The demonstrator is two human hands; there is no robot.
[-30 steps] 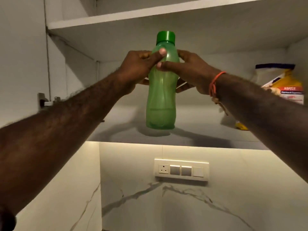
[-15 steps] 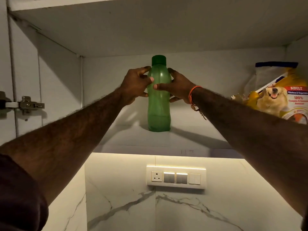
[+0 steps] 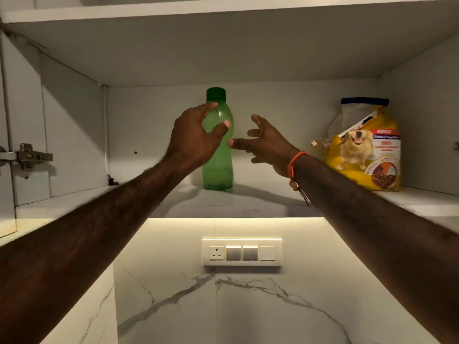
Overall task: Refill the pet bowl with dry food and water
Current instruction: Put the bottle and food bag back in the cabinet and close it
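**Green bottle upright on the cabinet shelf, both hands open around it**

The green plastic water bottle [image 3: 218, 145] stands upright on the cabinet shelf [image 3: 260, 197], its screw cap [image 3: 216, 93] on. The left hand [image 3: 196, 140] is spread in front of the bottle's upper body, fingers curved but not clamped; whether the thumb tip actually touches the plastic cannot be told. The right hand [image 3: 265, 142] is open just to the right of the bottle, fingers splayed, its index tip near the bottle's waist, holding nothing. Well to the right of the bottle, on the same shelf, sits the yellow dog food bag [image 3: 365, 150], top rolled down.

The bottle looks like stiff, smooth, translucent plastic; its fill level cannot be read, so its weight is uncertain. The pinched waist below the shoulder looks the surest place to wrap a hand, since the smooth wall could slip. The bag will likely be soft and shifting, better taken by its body with both hands.
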